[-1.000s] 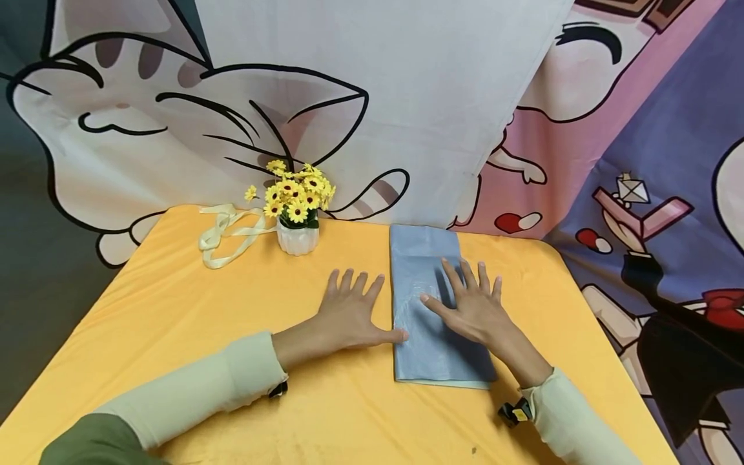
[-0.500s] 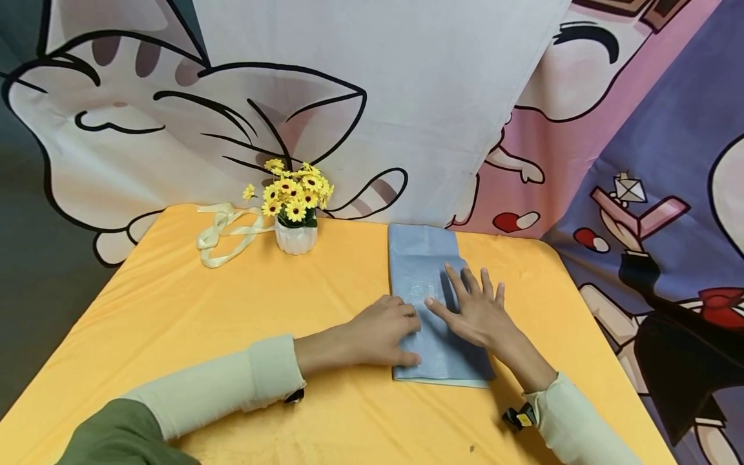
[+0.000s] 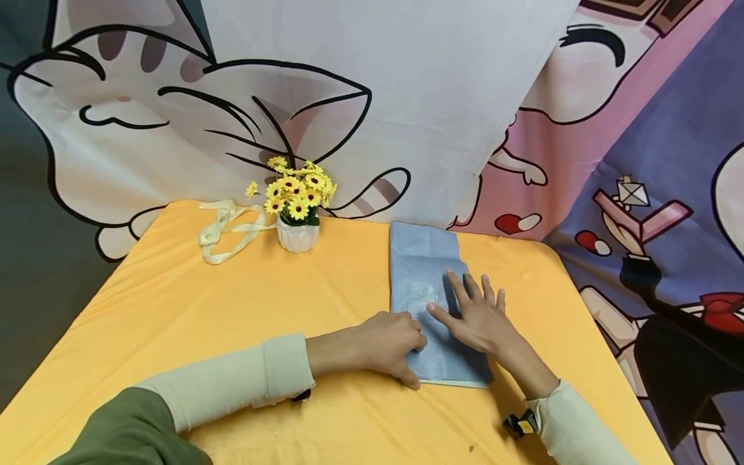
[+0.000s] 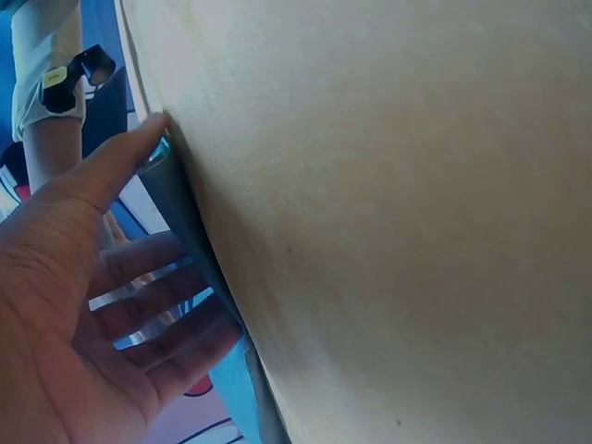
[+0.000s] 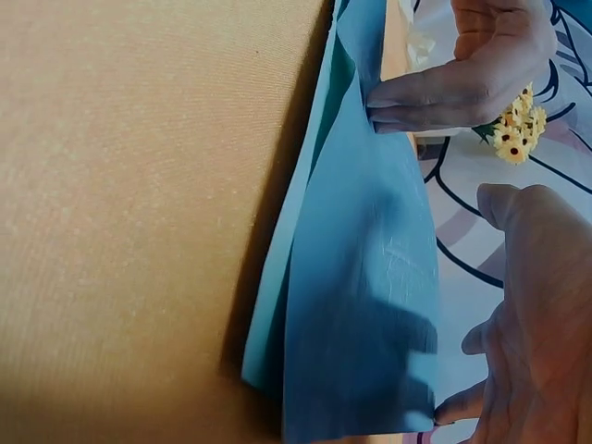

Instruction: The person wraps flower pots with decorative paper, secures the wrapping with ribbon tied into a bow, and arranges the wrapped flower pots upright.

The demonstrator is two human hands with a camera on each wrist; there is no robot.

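A folded blue sheet (image 3: 427, 274), slightly glossy and paler on its inner side, lies lengthwise on the yellow-covered table. My left hand (image 3: 391, 342) is at its near left corner, fingers bent down onto the top and thumb by the near edge. In the left wrist view, the thumb of the left hand (image 4: 74, 277) reaches the corner while the other fingers lie against the sheet. Spread fingers of my right hand (image 3: 476, 320) are over the right side, casting a shadow. Near-edge layers of the sheet (image 5: 361, 305) stand slightly parted in the right wrist view.
At the back stands a white pot (image 3: 298, 236) of yellow flowers (image 3: 299, 194). A loose pale ribbon (image 3: 223, 232) lies left of it. Printed cloth (image 3: 453, 77) hangs behind and right of the yellow table cover (image 3: 261, 297).
My left hand has come down from spread beside the sheet onto its near left corner, moving right and toward me, fingers more bent. The right hand has barely moved.
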